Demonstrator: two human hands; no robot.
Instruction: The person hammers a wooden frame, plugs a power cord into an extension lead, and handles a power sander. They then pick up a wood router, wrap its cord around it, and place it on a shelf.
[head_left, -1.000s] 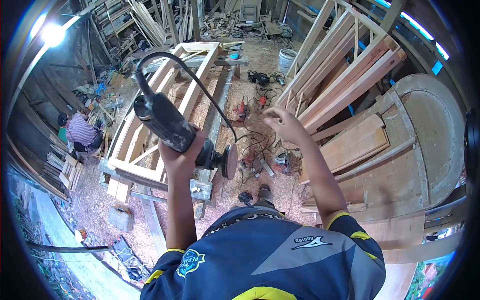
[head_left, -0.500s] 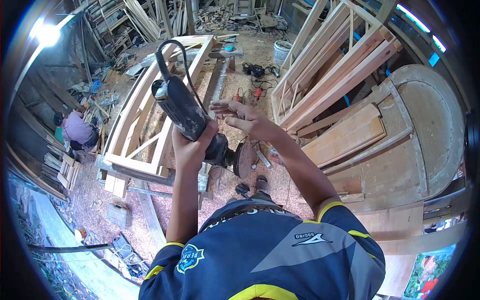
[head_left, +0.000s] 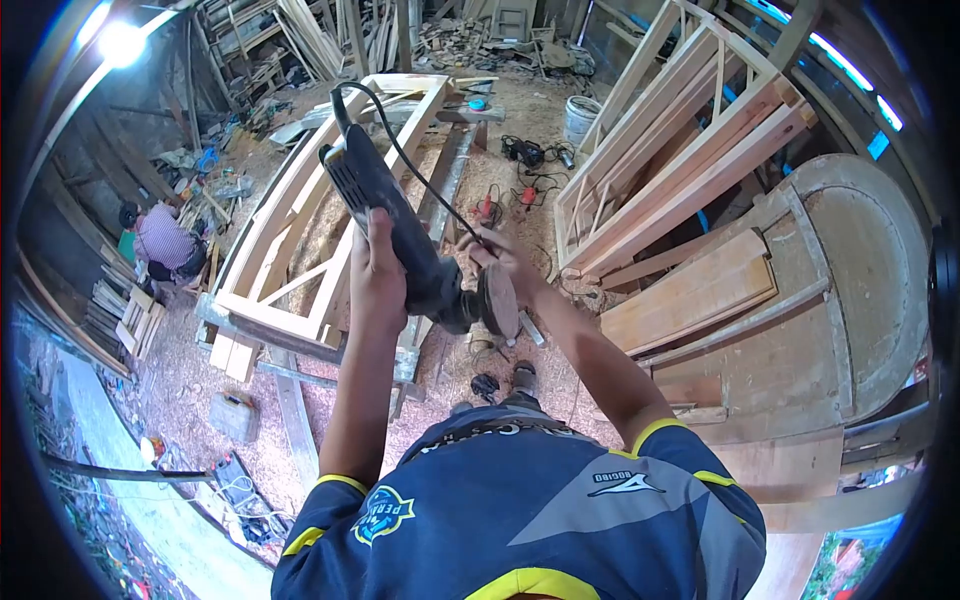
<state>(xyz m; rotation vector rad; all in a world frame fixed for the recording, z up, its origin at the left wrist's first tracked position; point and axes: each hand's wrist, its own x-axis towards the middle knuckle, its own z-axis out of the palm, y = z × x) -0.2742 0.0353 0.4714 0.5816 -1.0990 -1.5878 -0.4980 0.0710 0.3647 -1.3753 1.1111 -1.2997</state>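
A dark power tool (head_left: pixel 385 195) with a round disc (head_left: pixel 499 301) at its lower end is held up in front of my body. My left hand (head_left: pixel 380 275) is wrapped round its body, thumb on the near side. My right hand (head_left: pixel 497 257) is just behind the disc, beside the tool's head, partly hidden by the disc; its fingers are curled by the black cord (head_left: pixel 420 172). Whether they grip the cord or the tool is unclear. The cord loops from the top end of the tool down towards that hand.
A wooden frame (head_left: pixel 235 300) lies on supports at the left. More frames (head_left: pixel 700 190) lean at the right, beside boards (head_left: pixel 690 295) on an oval panel (head_left: pixel 880 290). A person (head_left: pixel 165 240) crouches far left. Cabled tools (head_left: pixel 525 152) and a bucket (head_left: pixel 581 118) stand on the floor ahead.
The tool has turned and its disc has moved slightly right and up. My right hand, spread out before, has come down beside the tool's head and curled by the cord.
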